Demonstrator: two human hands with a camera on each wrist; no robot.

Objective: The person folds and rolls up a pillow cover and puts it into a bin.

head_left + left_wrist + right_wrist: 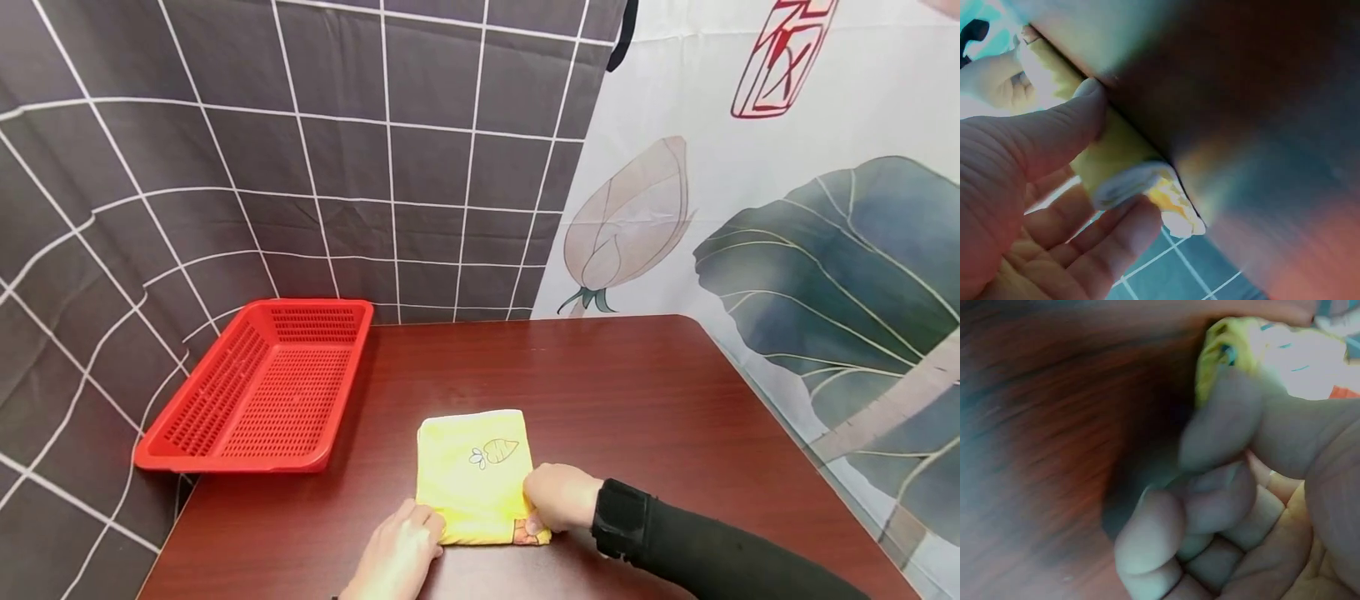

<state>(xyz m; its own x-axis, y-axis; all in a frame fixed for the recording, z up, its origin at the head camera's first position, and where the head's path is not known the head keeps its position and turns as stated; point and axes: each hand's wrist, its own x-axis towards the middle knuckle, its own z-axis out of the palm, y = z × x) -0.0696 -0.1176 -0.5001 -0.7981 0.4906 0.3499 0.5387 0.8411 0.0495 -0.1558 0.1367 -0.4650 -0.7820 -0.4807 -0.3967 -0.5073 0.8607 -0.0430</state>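
Observation:
A folded yellow cloth (pixel 472 467) with a small carrot drawing lies on the table, its near edge turned up into a roll. At the near left corner, my left hand (pixel 401 542) grips the roll; in the left wrist view the thumb lies on one side of the rolled cloth (pixel 1119 140), the fingers on the other. My right hand (pixel 562 497) pinches the near right corner, where an orange printed patch shows. In the right wrist view its fingers are curled and the thumb covers part of the bunched yellow end (pixel 1235 340).
A red plastic basket (pixel 348 392) with perforated walls stands at the table's left, nothing seen inside it. Brown wooden tabletop (pixel 600 383) surrounds the cloth. Behind hang a grey checked curtain (pixel 427 158) and a white sheet with plant prints (pixel 660 108).

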